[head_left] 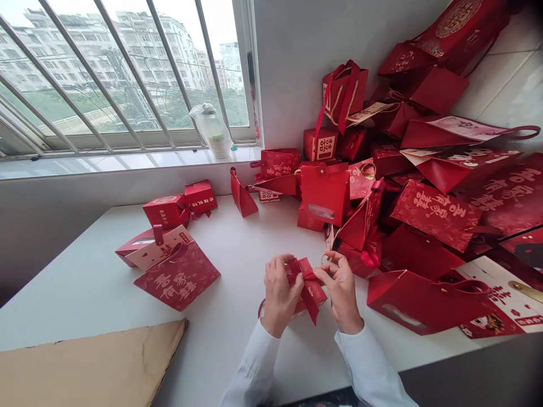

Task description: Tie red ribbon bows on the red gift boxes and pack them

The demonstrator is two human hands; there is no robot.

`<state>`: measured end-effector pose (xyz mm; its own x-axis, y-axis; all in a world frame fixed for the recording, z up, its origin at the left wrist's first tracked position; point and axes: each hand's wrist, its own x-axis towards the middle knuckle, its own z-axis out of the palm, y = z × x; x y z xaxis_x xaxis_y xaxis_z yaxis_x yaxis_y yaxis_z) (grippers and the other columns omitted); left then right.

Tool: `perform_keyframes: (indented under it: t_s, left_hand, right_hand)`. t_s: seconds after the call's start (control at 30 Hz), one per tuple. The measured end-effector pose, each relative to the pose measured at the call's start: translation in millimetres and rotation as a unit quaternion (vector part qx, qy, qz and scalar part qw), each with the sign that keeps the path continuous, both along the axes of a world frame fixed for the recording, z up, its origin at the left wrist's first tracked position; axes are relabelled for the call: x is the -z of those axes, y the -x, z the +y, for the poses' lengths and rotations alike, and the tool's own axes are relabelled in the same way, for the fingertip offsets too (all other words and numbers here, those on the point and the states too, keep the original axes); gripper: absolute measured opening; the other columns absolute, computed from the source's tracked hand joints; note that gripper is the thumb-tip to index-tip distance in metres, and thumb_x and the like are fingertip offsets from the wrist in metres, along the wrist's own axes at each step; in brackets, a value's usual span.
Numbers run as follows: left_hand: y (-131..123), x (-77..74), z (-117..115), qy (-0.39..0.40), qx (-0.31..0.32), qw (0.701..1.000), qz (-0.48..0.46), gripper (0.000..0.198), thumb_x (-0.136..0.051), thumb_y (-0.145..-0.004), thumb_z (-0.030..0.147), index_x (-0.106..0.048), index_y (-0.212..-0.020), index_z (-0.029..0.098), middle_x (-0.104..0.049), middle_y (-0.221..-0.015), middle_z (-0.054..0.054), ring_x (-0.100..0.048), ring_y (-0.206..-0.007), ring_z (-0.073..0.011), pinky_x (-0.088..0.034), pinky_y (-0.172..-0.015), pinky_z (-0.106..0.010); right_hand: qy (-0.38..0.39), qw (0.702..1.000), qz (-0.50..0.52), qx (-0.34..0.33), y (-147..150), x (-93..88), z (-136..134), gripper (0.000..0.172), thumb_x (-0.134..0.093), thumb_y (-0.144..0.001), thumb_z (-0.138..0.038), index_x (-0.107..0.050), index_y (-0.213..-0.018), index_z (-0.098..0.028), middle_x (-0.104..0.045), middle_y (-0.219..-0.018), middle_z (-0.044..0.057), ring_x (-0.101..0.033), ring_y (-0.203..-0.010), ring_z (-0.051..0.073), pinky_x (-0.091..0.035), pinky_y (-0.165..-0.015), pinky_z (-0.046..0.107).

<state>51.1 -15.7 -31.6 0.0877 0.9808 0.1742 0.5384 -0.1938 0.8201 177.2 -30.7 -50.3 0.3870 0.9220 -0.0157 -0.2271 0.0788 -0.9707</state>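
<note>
The white counter (237,350) is stretching out under both hands, and I'm standing close enough to see how much it is carrying. Ahead of the left grip (278,291) and well off to its left, a barred window (127,79) is letting in daylight, which is probably helping with such close finger work. To the right of the right grip (341,288), and on beyond it, a big heap of red gift boxes (436,212) is climbing toward the wall; I'd guess they're being piled there to leave the near side free. Left of the left grip and nearer the person, a sheet of cardboard (93,364) is lying at the edge. Well left of that same grip, a printed red box (180,277) is resting tilted beside a few others, apart from the heap.

The small red box (314,292) is sitting on the counter between the two hands. The left grip is bending over its top, fingers curled and thumb pressing down, apparently so that the box won't slide. The right grip is pinching the red ribbon (311,308) between thumb and forefinger near the crossing, seemingly keeping it taut while one tail is hanging over the side.
</note>
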Motion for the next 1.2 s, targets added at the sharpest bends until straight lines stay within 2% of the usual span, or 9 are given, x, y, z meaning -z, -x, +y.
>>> perform_keyframes:
  t_s: [0.2, 0.3, 0.4, 0.53, 0.67, 0.87, 1.03, 1.2]
  left_hand:
    - [8, -8.5, -4, 0.021, 0.015, 0.997, -0.072, 0.027, -0.038, -0.092, 0.026, -0.05, -0.116, 0.023, -0.057, -0.116, -0.008, -0.054, -0.108, -0.0196, -0.045, -0.089, -0.036]
    - [7, -12.5, -6, -0.003, 0.018, 0.998, -0.052, 0.02, -0.04, -0.093, 0.03, -0.058, -0.1, 0.025, -0.056, -0.112, -0.006, -0.051, -0.108, -0.0201, -0.044, -0.091, -0.037]
    - [4, -10.1, -9, -0.008, 0.027, 0.999, -0.017, 0.016, -0.048, -0.089, 0.029, -0.062, -0.086, 0.025, -0.054, -0.112, -0.006, -0.047, -0.113, -0.023, -0.045, -0.09, -0.038]
    - [3, -2.3, -10, -0.005, 0.025, 1.0, 0.008, 0.015, -0.048, -0.088, 0.024, -0.062, -0.081, 0.024, -0.053, -0.112, -0.006, -0.044, -0.114, -0.0238, -0.044, -0.092, -0.04]
    - [8, -2.8, -11, 0.002, 0.029, 1.0, 0.002, 0.016, -0.047, -0.089, 0.024, -0.062, -0.084, 0.025, -0.055, -0.112, -0.005, -0.045, -0.114, -0.0231, -0.042, -0.093, -0.039]
    - [19, -11.7, -7, 0.034, -0.023, 0.998, -0.043, 0.029, -0.034, -0.095, 0.04, -0.055, -0.104, 0.023, -0.058, -0.11, -0.006, -0.056, -0.097, -0.0192, -0.046, -0.085, -0.035]
    - [15, -17.7, 6, 0.045, 0.002, 0.999, 0.011, 0.033, -0.035, -0.093, 0.044, -0.057, -0.087, 0.021, -0.062, -0.094, -0.005, -0.058, -0.089, -0.0197, -0.046, -0.08, -0.034]
    - [3, -11.7, 14, 0.003, 0.007, 1.0, 0.012, 0.018, -0.046, -0.089, 0.032, -0.054, -0.077, 0.021, -0.061, -0.085, -0.002, -0.058, -0.081, -0.0175, -0.046, -0.071, -0.029]
  right_hand:
    - [0.009, 0.999, -0.026, -0.022, -3, -2.0, -2, 0.041, -0.068, -0.074, -0.033, -0.044, -0.105, -0.022, -0.06, -0.064, -0.005, -0.058, -0.061, 0.014, -0.047, -0.062, 0.027]
    - [0.018, 0.999, -0.036, -0.034, -3, -3.2, -2, 0.042, -0.068, -0.074, -0.036, -0.045, -0.106, -0.022, -0.062, -0.069, -0.003, -0.058, -0.063, 0.015, -0.047, -0.061, 0.027]
    - [0.022, 0.998, -0.049, -0.039, -4, -3.6, -2, 0.041, -0.067, -0.075, -0.036, -0.045, -0.106, -0.022, -0.062, -0.068, -0.004, -0.058, -0.062, 0.015, -0.046, -0.062, 0.027]
    - [0.006, 0.999, -0.049, -0.019, -7, -0.9, 0, 0.04, -0.069, -0.073, -0.033, -0.046, -0.104, -0.021, -0.058, -0.061, -0.006, -0.056, -0.06, 0.014, -0.044, -0.062, 0.027]
    - [0.008, 0.999, -0.028, -0.02, -8, 1.9, 1, 0.04, -0.069, -0.073, -0.034, -0.046, -0.104, -0.021, -0.058, -0.064, -0.005, -0.054, -0.059, 0.014, -0.043, -0.058, 0.026]
    - [0.021, 0.995, -0.078, -0.055, -9, 0.2, -1, 0.039, -0.067, -0.076, -0.038, -0.046, -0.105, -0.022, -0.06, -0.067, -0.004, -0.057, -0.063, 0.015, -0.045, -0.063, 0.027]
    - [0.025, 0.987, -0.149, -0.06, -6, -9.3, -5, 0.039, -0.066, -0.077, -0.038, -0.047, -0.106, -0.022, -0.063, -0.071, -0.002, -0.061, -0.067, 0.017, -0.047, -0.066, 0.03]
    - [0.028, 0.982, -0.178, -0.056, -1, -16.3, -9, 0.035, -0.064, -0.078, -0.035, -0.047, -0.105, -0.022, -0.063, -0.07, -0.002, -0.062, -0.069, 0.018, -0.048, -0.069, 0.031]
